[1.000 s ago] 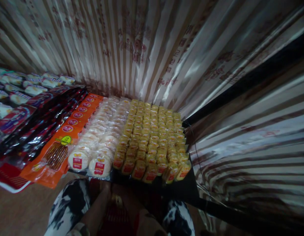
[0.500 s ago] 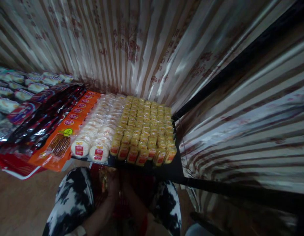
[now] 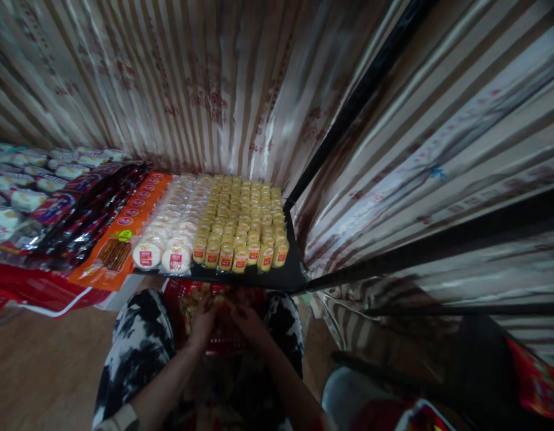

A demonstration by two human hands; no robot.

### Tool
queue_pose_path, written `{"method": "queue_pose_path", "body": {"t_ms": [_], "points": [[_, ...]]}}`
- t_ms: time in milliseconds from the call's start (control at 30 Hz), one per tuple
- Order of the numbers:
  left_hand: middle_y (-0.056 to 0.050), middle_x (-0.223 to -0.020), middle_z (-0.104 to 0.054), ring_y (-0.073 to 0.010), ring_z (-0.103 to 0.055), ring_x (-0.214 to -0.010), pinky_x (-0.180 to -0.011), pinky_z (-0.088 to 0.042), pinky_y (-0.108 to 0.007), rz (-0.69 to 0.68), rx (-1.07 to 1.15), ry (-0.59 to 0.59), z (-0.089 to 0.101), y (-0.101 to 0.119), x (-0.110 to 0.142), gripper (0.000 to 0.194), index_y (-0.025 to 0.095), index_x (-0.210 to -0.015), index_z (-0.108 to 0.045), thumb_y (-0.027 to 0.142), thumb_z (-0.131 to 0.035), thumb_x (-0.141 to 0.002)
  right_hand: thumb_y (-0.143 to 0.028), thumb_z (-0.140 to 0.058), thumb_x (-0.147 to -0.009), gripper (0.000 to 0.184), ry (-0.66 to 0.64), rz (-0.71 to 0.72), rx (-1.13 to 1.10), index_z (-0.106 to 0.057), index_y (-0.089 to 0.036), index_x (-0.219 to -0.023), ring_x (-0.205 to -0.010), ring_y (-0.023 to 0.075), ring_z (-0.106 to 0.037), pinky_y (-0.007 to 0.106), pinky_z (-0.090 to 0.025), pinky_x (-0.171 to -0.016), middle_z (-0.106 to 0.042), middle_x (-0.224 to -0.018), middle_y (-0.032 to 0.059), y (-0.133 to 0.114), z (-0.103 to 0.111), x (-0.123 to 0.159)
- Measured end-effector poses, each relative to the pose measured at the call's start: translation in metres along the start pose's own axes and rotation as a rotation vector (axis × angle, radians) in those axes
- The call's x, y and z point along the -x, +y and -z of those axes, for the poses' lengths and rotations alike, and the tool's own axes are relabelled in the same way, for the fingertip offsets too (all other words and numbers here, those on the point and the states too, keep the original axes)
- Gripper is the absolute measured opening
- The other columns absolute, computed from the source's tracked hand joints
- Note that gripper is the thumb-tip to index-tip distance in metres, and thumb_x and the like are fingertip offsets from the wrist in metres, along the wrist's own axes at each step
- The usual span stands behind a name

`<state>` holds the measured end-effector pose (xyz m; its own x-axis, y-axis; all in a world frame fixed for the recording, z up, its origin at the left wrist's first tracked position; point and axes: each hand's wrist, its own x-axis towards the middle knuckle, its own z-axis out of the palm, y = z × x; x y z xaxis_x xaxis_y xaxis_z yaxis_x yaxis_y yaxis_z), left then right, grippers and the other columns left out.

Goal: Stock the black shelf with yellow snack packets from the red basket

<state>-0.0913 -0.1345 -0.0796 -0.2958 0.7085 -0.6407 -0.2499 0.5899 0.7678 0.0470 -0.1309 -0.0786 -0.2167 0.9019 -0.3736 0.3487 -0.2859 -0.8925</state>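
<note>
Between my knees rests a red basket (image 3: 230,344) with gold-wrapped snacks (image 3: 189,302) in its left side. My left hand (image 3: 204,323) is inside it, its fingers curled at some of the small gold packets. Close beside it, my right hand (image 3: 249,323) has its fingers bent inward toward more packets; dim light and blur hide just what they grip. Just beyond the basket, tight rows of yellow wrapped snacks (image 3: 241,221) stand on a black shelf (image 3: 277,275). White round wrapped crackers (image 3: 176,254) are lined up to their left.
An orange packet (image 3: 124,230) and dark shiny packets (image 3: 91,218) lie farther left, then white-wrapped snacks (image 3: 28,197). A red basket (image 3: 48,293) sits below them. Striped curtain (image 3: 205,90) hangs behind the shelf, with black poles (image 3: 344,120) at right. A grey rounded object (image 3: 349,395) is low on the right.
The view has shifted, so more of the right side and the basket shows. My hands have moved apart a little inside the basket. The shelf rows look the same.
</note>
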Motion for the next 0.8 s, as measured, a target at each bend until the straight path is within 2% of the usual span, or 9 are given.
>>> {"method": "queue_pose_path", "body": {"t_ms": [100,167,267,400,467,600,700,800], "points": [[-0.003,-0.076,-0.069,-0.0166,-0.064,-0.069,-0.065,-0.05,-0.026,0.023,0.067,-0.178,-0.006,0.015,0.015,0.032,0.017,-0.1,-0.062,0.02,-0.065,-0.068,-0.039,-0.055,-0.077,0.031,-0.011,0.007,-0.009,-0.068,-0.017,-0.096,-0.077,0.0202,-0.064,0.032,-0.052,-0.068,-0.071,-0.084,0.0037,-0.01,0.017,0.017],[-0.004,-0.078,-0.069,-0.0176,-0.064,-0.071,-0.064,-0.05,-0.026,0.009,0.053,-0.229,-0.009,0.025,0.025,0.035,0.016,-0.098,-0.062,0.024,-0.068,-0.065,-0.041,-0.055,-0.077,0.032,0.01,0.03,0.004,-0.068,-0.018,-0.096,-0.074,0.0195,-0.064,0.031,-0.052,-0.065,-0.07,-0.082,0.0029,-0.02,0.027,0.027],[-0.005,-0.081,-0.069,-0.019,-0.063,-0.074,-0.064,-0.049,-0.026,-0.139,-0.061,-0.221,-0.013,0.042,0.04,0.041,0.014,-0.097,-0.063,0.032,-0.071,-0.06,-0.041,-0.053,-0.079,0.034,0.01,0.088,0.022,-0.066,-0.018,-0.101,-0.077,0.0192,-0.064,0.031,-0.052,-0.068,-0.07,-0.086,0.0033,-0.037,0.042,0.039],[-0.001,-0.069,-0.064,-0.0156,-0.057,-0.062,-0.059,-0.046,-0.025,-0.398,-0.289,-0.221,-0.023,0.065,0.054,0.044,0.015,-0.102,-0.062,0.035,-0.066,-0.063,-0.038,-0.046,-0.084,0.035,0.042,0.228,0.026,-0.064,-0.017,-0.105,-0.084,0.0197,-0.064,0.032,-0.051,-0.076,-0.069,-0.093,0.0055,-0.055,0.053,0.049],[-0.001,-0.071,-0.062,-0.0144,-0.054,-0.06,-0.061,-0.045,-0.025,-0.522,-0.384,-0.227,-0.032,0.077,0.059,0.041,0.016,-0.104,-0.062,0.032,-0.063,-0.066,-0.035,-0.045,-0.085,0.034,0.178,0.29,0.097,-0.063,-0.016,-0.107,-0.089,0.0202,-0.064,0.034,-0.05,-0.081,-0.069,-0.097,0.0075,-0.06,0.056,0.051],[-0.004,-0.093,-0.064,-0.015,-0.056,-0.069,-0.072,-0.046,-0.027,-0.737,-0.5,-0.332,-0.06,0.095,0.064,0.034,0.019,-0.102,-0.065,0.026,-0.059,-0.07,-0.03,-0.05,-0.082,0.041,0.55,0.399,0.339,-0.055,-0.017,-0.12,-0.104,0.0234,-0.057,0.04,-0.044,-0.093,-0.063,-0.113,0.0116,-0.062,0.062,0.051],[-0.004,-0.1,-0.064,-0.016,-0.058,-0.074,-0.08,-0.046,-0.028,-0.803,-0.564,-0.388,-0.084,0.102,0.065,0.034,0.022,-0.104,-0.065,0.025,-0.058,-0.071,-0.033,-0.048,-0.083,0.05,0.668,0.44,0.412,-0.045,-0.016,-0.131,-0.107,0.0249,-0.054,0.042,-0.045,-0.092,-0.061,-0.114,0.0131,-0.062,0.068,0.049],[-0.006,-0.103,-0.064,-0.0174,-0.059,-0.08,-0.084,-0.045,-0.03,-0.835,-0.608,-0.395,-0.106,0.105,0.066,0.035,0.021,-0.108,-0.064,0.024,-0.056,-0.074,-0.031,-0.045,-0.084,0.051,0.732,0.424,0.414,-0.041,-0.016,-0.133,-0.106,0.0254,-0.055,0.042,-0.045,-0.091,-0.059,-0.116,0.0144,-0.059,0.074,0.042]]}}
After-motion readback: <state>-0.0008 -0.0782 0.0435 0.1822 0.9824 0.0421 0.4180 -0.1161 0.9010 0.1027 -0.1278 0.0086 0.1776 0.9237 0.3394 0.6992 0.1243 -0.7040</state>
